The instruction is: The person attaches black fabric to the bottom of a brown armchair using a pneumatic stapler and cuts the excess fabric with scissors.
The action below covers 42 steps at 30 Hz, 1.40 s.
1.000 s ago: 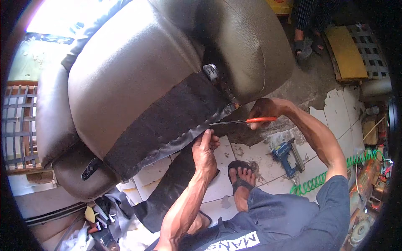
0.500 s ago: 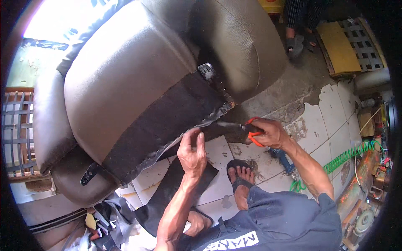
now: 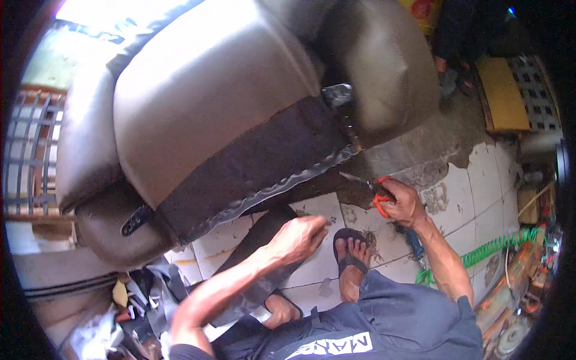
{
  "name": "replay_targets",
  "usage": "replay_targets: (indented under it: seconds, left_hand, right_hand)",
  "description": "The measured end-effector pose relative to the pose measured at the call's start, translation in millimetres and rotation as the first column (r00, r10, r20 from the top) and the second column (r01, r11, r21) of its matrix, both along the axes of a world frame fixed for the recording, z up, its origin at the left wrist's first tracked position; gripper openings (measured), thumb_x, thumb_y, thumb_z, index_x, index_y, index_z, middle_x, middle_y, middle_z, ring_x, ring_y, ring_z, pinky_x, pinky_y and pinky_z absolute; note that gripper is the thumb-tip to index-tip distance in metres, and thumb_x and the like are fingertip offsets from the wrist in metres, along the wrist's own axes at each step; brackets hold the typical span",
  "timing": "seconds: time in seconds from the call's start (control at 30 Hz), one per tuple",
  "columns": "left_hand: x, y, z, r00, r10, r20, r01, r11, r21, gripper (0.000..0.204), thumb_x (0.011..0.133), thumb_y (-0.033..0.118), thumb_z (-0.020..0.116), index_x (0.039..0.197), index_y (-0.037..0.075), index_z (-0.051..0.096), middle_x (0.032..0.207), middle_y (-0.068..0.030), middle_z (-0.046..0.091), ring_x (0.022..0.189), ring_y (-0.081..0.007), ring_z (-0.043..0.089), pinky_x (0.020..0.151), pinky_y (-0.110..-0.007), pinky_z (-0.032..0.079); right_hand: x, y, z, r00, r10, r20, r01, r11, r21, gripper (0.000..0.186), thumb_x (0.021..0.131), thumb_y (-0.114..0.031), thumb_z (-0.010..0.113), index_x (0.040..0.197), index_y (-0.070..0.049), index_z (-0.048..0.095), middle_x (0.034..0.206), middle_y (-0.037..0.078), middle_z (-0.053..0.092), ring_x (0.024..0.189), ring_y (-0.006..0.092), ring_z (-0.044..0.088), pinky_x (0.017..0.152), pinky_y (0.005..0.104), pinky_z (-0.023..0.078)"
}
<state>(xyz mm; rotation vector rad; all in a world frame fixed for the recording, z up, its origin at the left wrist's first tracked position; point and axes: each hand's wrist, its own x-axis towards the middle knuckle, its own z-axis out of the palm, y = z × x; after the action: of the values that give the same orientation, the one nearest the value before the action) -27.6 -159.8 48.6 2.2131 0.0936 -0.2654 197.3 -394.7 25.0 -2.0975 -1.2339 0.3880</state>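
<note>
My right hand [image 3: 405, 205] grips a pair of scissors [image 3: 382, 198] with red handles. Their blades point left, apart from the seat cover's edge. Lower and to the left is my left hand [image 3: 300, 239], slightly blurred. Its fingers are curled together, and whatever they hold, if anything, is hidden. In front of both hands stands a brown leather-look upholstered seat [image 3: 222, 78]. A black fabric panel [image 3: 258, 156] joins its lower part, with a ragged, shiny dark edge [image 3: 282, 185] along the bottom. Neither hand touches this edge.
A dark fabric piece [image 3: 252, 243] lies on the tiled floor near my feet. A green coiled hose [image 3: 498, 246] runs at the right. Webbed frames [image 3: 33, 150] stand left and far right. A person's feet [image 3: 450, 78] show at the back. Scraps [image 3: 138, 306] lie lower left.
My left hand has left the panel's edge and moved down and right, its fingers curling in. The scissors have drawn back a little to the right. The whole view has shifted slightly.
</note>
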Motion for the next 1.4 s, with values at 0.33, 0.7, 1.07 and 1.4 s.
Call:
replay_targets:
  seconds: [0.33, 0.7, 1.07, 1.4]
  left_hand:
    - [-85, 47, 16, 0.811, 0.194, 0.552, -0.501, 0.716, 0.485, 0.036, 0.083, 0.009, 0.072, 0.118, 0.006, 0.063, 0.112, -0.0124, 0.06, 0.104, -0.0316, 0.058, 0.091, -0.044, 0.047]
    - [-48, 61, -1, 0.847, 0.07, 0.526, -0.403, 0.732, 0.55, 0.028, 0.082, 0.015, 0.074, 0.108, 0.006, 0.067, 0.084, -0.0056, 0.059, 0.079, -0.0231, 0.059, 0.073, -0.039, 0.046]
    - [41, 90, -5, 0.877, -0.312, 0.366, -0.123, 0.59, 0.798, 0.062, 0.093, 0.031, 0.063, 0.151, 0.036, 0.042, 0.164, -0.0023, 0.03, 0.152, -0.0262, 0.023, 0.124, -0.056, 0.011]
    - [51, 79, -6, 0.902, -0.405, 0.152, 0.038, 0.424, 0.905, 0.075, 0.089, 0.016, 0.062, 0.154, 0.039, 0.034, 0.165, -0.0013, 0.025, 0.153, -0.0264, 0.021, 0.123, -0.063, 0.006]
  right_hand:
    - [-3, 33, 18, 0.898, 0.195, 0.395, -0.244, 0.967, 0.077, 0.056, 0.069, -0.02, 0.085, 0.114, 0.002, 0.059, 0.102, 0.019, 0.063, 0.093, 0.0386, 0.064, 0.08, 0.0443, 0.054]
    - [6, 2, -3, 0.93, 0.062, 0.363, -0.031, 0.995, -0.091, 0.048, 0.076, -0.016, 0.081, 0.118, -0.004, 0.062, 0.111, 0.018, 0.063, 0.106, 0.0378, 0.061, 0.087, 0.0453, 0.052]
    - [-11, -134, -56, 0.791, -0.537, 0.292, 0.612, 0.702, -0.365, 0.048, 0.082, -0.011, 0.067, 0.127, -0.002, 0.053, 0.122, 0.025, 0.058, 0.114, 0.0432, 0.055, 0.094, 0.0491, 0.047]
    - [-63, -133, -90, 0.716, -0.687, 0.123, 0.624, 0.551, -0.553, 0.067, 0.078, -0.019, 0.069, 0.139, -0.005, 0.045, 0.099, 0.026, 0.069, 0.095, 0.0435, 0.068, 0.084, 0.0494, 0.054]
